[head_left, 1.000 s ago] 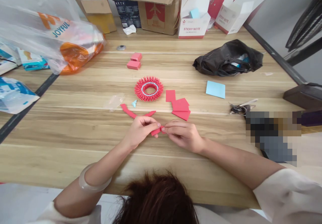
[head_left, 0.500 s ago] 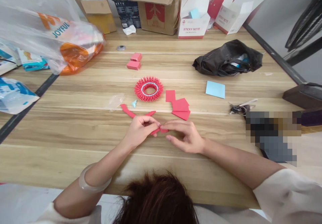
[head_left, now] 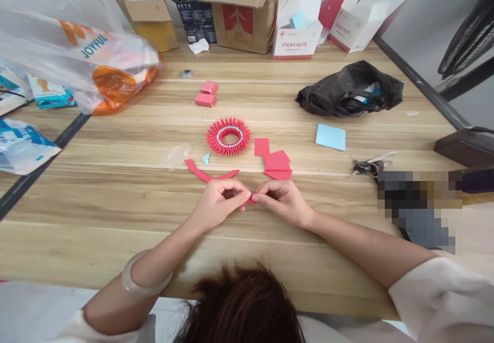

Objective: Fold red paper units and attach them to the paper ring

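Inside table edge (head_left: pixel 57 277), fingers (head_left: pixel 236 204) pinching red paper (head_left: pixel 252 201)

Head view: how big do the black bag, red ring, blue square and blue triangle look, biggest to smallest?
1. Black bag
2. Red ring
3. Blue square
4. Blue triangle

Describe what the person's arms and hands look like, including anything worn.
Loose, off-white sleeves cover the upper arms. A pale, translucent bangle circles the left forearm; the right forearm is without one. The left hand and right hand wear no gloves.
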### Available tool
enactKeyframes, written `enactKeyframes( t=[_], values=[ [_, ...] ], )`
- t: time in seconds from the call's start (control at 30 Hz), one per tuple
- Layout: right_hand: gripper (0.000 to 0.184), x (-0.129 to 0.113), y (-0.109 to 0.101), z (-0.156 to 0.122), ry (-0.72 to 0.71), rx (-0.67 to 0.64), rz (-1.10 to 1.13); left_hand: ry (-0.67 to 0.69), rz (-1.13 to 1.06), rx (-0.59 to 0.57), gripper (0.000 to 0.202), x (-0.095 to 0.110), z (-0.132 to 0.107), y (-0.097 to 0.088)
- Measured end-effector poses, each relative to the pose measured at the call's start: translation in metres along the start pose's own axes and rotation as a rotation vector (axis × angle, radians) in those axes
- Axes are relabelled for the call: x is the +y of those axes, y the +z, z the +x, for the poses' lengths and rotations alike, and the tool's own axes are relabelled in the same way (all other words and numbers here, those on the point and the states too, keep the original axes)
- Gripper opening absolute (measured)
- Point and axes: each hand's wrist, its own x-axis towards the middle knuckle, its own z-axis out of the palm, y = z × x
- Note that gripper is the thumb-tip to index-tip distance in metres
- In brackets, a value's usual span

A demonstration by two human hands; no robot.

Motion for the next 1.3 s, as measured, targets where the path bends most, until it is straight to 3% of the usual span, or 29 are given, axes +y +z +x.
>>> enactKeyframes(
  t=[0.3, 0.43, 0.67, 0.8, 0.9, 1.1, 1.3],
  values=[
    [0.024, 0.001, 0.002, 0.002, 0.005, 0.063, 0.131, 0.077, -0.011, 0.073, 0.021, -0.001, 0.000, 0.000],
    [0.023, 0.000, 0.000, 0.002, 0.002, 0.082, 0.147, 0.053, 0.062, 0.017, 0.020, -0.001, 0.000, 0.000],
    [0.021, 0.002, 0.000, 0.001, -0.022, -0.006, 0.057, 0.000, 0.128, -0.069, 0.022, -0.001, 0.000, 0.001],
    [0.020, 0.003, 0.001, -0.003, -0.122, 0.074, 0.025, 0.022, 0.026, 0.038, 0.020, -0.001, 0.002, -0.001],
    [0.020, 0.002, 0.002, -0.006, -0.264, 0.089, -0.150, 0.046, -0.044, 0.111, 0.017, -0.001, 0.003, -0.002],
    [0.024, 0.004, 0.001, -0.008, -0.612, 0.029, -0.462, 0.031, -0.061, 0.094, 0.019, -0.004, 0.004, -0.001],
    [0.020, 0.004, 0.000, -0.007, -0.643, 0.072, -0.425, 0.044, -0.080, 0.074, 0.021, -0.003, 0.004, -0.002]
  ],
)
